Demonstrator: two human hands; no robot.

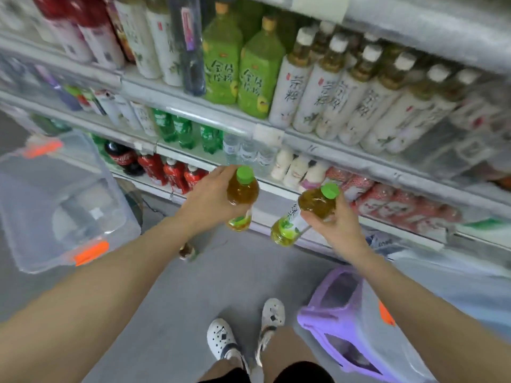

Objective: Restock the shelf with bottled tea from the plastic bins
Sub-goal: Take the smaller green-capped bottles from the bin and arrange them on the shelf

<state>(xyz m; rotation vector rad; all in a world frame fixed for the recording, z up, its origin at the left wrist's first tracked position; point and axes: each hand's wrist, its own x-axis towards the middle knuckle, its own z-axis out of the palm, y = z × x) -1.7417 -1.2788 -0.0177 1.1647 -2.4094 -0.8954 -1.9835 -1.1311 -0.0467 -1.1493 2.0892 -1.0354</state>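
As the left hand (210, 200) and right hand (336, 225) each grip a green-capped plastic bottle of amber tea (242, 197) mid-body, the full, slick bottles likely demand firm holds below the shoulder.

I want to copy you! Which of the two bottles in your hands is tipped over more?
The bottle in the right hand. It leans far sideways, cap up-right; the left hand holds its bottle nearly upright.

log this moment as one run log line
left hand: holds tea bottle | right hand: holds second tea bottle | both before shelf
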